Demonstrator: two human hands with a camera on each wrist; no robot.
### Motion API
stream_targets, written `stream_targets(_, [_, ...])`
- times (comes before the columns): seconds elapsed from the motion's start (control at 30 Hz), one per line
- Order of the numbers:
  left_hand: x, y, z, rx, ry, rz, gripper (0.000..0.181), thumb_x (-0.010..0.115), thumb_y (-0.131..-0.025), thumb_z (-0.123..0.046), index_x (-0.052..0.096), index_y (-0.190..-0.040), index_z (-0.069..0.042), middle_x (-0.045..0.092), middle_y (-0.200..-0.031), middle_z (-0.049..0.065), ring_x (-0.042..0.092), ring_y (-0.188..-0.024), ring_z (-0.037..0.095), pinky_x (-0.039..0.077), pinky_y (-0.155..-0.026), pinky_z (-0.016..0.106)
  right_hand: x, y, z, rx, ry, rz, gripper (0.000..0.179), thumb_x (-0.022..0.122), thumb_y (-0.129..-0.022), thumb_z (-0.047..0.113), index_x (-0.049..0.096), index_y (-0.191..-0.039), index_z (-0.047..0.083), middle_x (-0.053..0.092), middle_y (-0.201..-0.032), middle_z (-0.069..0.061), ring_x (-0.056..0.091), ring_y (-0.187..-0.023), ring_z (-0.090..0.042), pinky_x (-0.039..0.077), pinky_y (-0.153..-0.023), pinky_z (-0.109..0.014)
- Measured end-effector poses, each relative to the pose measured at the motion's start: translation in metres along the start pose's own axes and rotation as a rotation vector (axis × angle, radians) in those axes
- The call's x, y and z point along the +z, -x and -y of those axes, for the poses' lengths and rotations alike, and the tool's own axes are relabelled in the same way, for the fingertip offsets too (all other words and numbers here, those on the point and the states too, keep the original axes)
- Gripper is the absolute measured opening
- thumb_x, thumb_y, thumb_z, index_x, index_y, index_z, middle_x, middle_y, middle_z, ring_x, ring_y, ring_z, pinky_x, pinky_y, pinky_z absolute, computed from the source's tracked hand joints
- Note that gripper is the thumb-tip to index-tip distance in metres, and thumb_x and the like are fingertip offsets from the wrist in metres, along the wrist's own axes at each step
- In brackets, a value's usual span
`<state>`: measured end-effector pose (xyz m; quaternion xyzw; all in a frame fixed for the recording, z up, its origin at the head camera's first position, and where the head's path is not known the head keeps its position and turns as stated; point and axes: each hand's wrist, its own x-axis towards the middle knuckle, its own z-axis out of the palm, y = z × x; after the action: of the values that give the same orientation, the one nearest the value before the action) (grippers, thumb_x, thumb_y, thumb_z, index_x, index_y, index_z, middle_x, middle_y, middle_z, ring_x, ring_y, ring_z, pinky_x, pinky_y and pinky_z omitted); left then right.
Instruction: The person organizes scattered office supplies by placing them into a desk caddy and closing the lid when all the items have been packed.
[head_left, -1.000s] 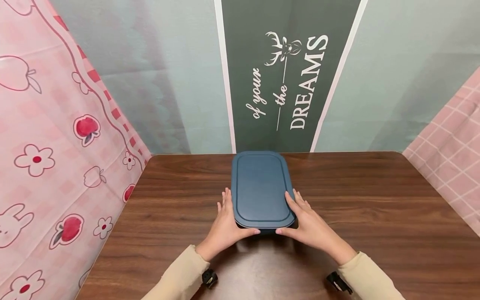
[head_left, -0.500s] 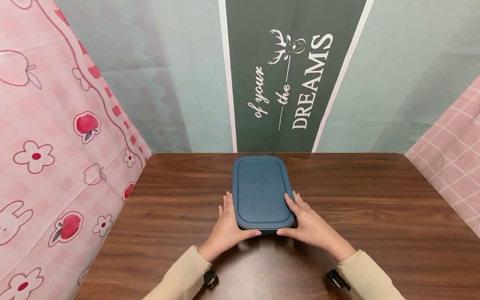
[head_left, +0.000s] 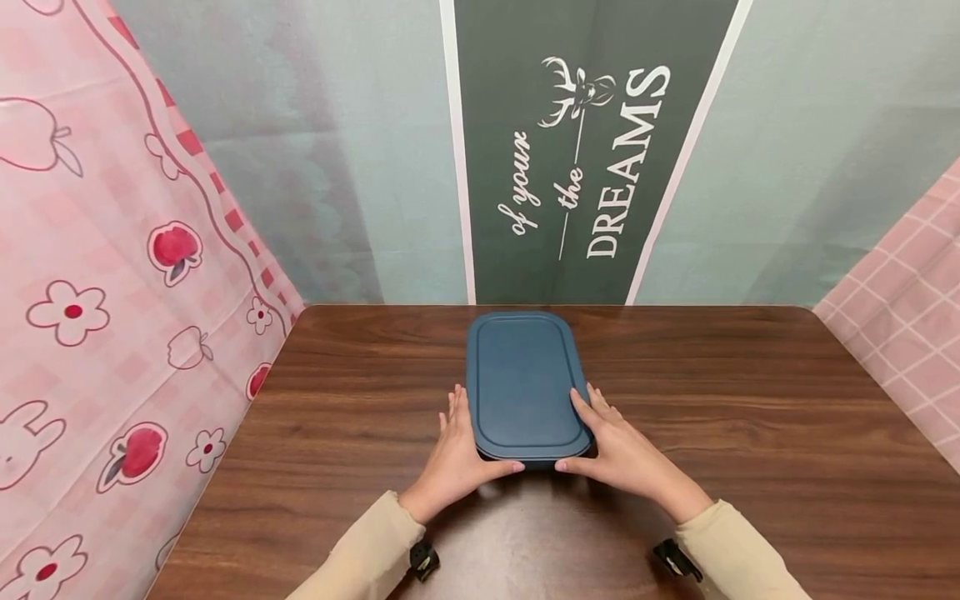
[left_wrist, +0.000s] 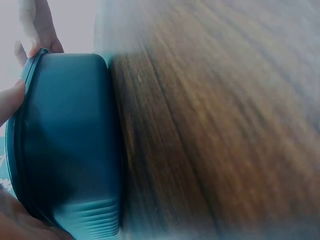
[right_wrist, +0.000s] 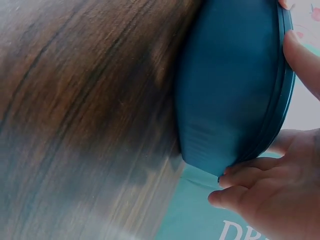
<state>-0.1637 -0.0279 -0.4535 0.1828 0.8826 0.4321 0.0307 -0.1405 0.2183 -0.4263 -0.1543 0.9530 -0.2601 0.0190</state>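
Note:
A dark blue lidded food container [head_left: 528, 383] sits on the brown wooden table, its long side running away from me. Its flat lid, with a grooved border, is on. My left hand [head_left: 450, 458] grips the near left corner, fingers along the left side and thumb across the front edge. On the near right corner my right hand [head_left: 622, 454] holds on in the same way, one finger lying on the lid's rim. Both thumbs press the front just under the lid. In the right wrist view, the fingertips [right_wrist: 235, 180] rest against the container's side wall. What it contains is hidden.
The wooden table [head_left: 750, 433] extends to both sides. A grey-green curtain [head_left: 315, 167] with a dark printed band hangs behind it. Pink patterned cloth [head_left: 97, 275] hangs at the left, pink checked cloth [head_left: 915, 308] at the right. Black wrist straps show below the sleeves.
The container's far end, which overlapped the table's back edge in view, now appears slightly lower, just below that edge. Both hands keep their hold. The head view has shifted slightly.

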Motion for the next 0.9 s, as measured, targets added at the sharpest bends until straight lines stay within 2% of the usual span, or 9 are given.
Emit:
stream_targets(0.13, [-0.004,0.0,-0.002,0.006,-0.007,0.029,0.126,0.079,-0.071,-0.047,-0.005,-0.147,0.007,-0.008,-0.153,0.026,-0.007,-0.141,0.038,0.005,-0.11,0.058,-0.008,0.0,-0.001,-0.019,-0.038,0.023,0.096,0.07,-0.079,0.051,0.029,-0.145,-0.005,0.013,-0.148,-0.036,0.021,-0.133,-0.051,0.023,-0.103,-0.063])
stream_targets(0.23, [-0.012,-0.005,-0.004,0.026,-0.01,0.04,0.115,0.067,-0.082,-0.051,-0.01,-0.147,0.004,-0.016,-0.153,0.02,-0.014,-0.14,0.031,0.001,-0.11,0.056,-0.018,-0.008,-0.004,-0.017,-0.049,0.023,0.093,0.065,-0.084,0.051,0.025,-0.146,-0.005,0.006,-0.15,-0.034,0.017,-0.134,-0.051,0.019,-0.104,-0.064])
stream_targets(0.3, [-0.019,-0.016,-0.005,0.059,-0.048,0.029,0.104,0.057,-0.089,-0.052,-0.009,-0.147,0.003,-0.016,-0.153,0.017,-0.016,-0.14,0.026,0.0,-0.111,0.054,-0.026,-0.02,-0.005,-0.02,-0.039,0.011,0.092,0.061,-0.086,0.051,0.021,-0.147,-0.006,0.002,-0.152,-0.03,0.012,-0.137,-0.048,0.016,-0.105,-0.064])
stream_targets(0.37, [-0.024,-0.031,-0.004,0.105,-0.121,0.011,0.094,0.048,-0.094,-0.051,-0.005,-0.147,0.005,-0.013,-0.154,0.018,-0.015,-0.14,0.026,0.002,-0.112,0.053,-0.032,-0.037,-0.006,-0.03,-0.02,0.003,0.091,0.058,-0.089,0.051,0.019,-0.147,-0.007,0.001,-0.154,-0.026,0.005,-0.14,-0.044,0.011,-0.107,-0.061])
stream_targets(0.47, [-0.028,-0.06,0.0,0.15,-0.272,0.011,0.086,0.043,-0.097,-0.048,0.002,-0.147,0.008,-0.007,-0.155,0.02,-0.011,-0.141,0.027,0.005,-0.113,0.05,-0.034,-0.066,-0.008,-0.055,0.036,0.008,0.088,0.053,-0.091,0.051,0.019,-0.146,-0.009,0.003,-0.155,-0.022,0.0,-0.142,-0.038,0.008,-0.11,-0.058])
stream_targets(0.63, [-0.028,-0.098,0.006,0.15,-0.51,0.104,0.076,0.039,-0.1,-0.042,0.006,-0.148,0.006,-0.001,-0.155,0.02,-0.005,-0.143,0.03,0.005,-0.114,0.044,-0.024,-0.105,-0.014,-0.096,0.19,0.023,0.08,0.049,-0.095,0.047,0.023,-0.145,-0.009,0.011,-0.154,-0.024,0.005,-0.142,-0.038,0.009,-0.112,-0.053])
stream_targets(0.73, [-0.029,-0.11,0.007,0.147,-0.609,0.17,0.074,0.039,-0.1,-0.041,0.008,-0.149,0.004,0.002,-0.156,0.018,-0.003,-0.143,0.03,0.005,-0.115,0.042,-0.019,-0.117,-0.016,-0.099,0.243,0.024,0.077,0.049,-0.095,0.044,0.024,-0.145,-0.009,0.015,-0.153,-0.025,0.007,-0.142,-0.038,0.011,-0.112,-0.052])
stream_targets(0.9, [-0.031,-0.114,0.011,0.154,-0.662,0.218,0.072,0.038,-0.1,-0.043,0.011,-0.149,0.002,0.003,-0.157,0.016,-0.002,-0.144,0.028,0.005,-0.115,0.039,-0.014,-0.123,-0.019,-0.093,0.289,0.02,0.077,0.049,-0.096,0.044,0.025,-0.144,-0.011,0.016,-0.152,-0.026,0.009,-0.141,-0.038,0.012,-0.112,-0.052])
